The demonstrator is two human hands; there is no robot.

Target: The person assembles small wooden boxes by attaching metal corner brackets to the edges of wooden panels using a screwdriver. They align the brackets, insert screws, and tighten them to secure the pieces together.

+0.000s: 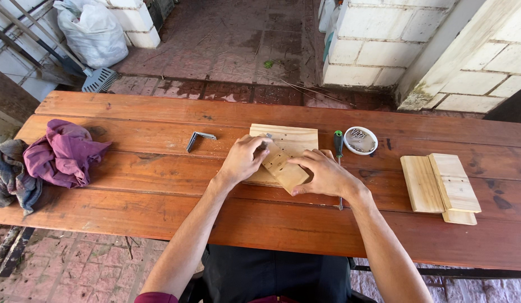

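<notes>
Resting on a pale wooden board (297, 139) near the middle of the long reddish plank table (159, 193), a small wooden block (284, 165) with a row of drilled holes lies at an angle, its near end pointing right and toward the person. The left hand (243, 159) curls over the block's far left end, fingertips pinching a small metal piece (268, 136) against it; I can't make out exactly what that piece is. The right hand (322, 173) lies over the block's near right end, fingers bent and pressing down on it, so both hands are closed on the block.

Just right of the right hand, a screwdriver with a green and black handle (338, 143) lies along the table, its shaft running toward the near edge and partly hidden under the wrist. Beside it, further right and a little farther back, sits a small round white dish (372, 147) holding what look like screws. Well to the right, two more pale wooden pieces (440, 184) lie stacked side by side, the upper one showing small holes.

Left of the board, a metal angle bracket (197, 138) lies alone on the planks. At the far left end of the table sits a crumpled purple cloth (63, 152), with a grey rag (12, 175) bunched against it.

Beyond the table, on the brick paving, a white sack (92, 31) leans near whitewashed block pillars (378, 39).
</notes>
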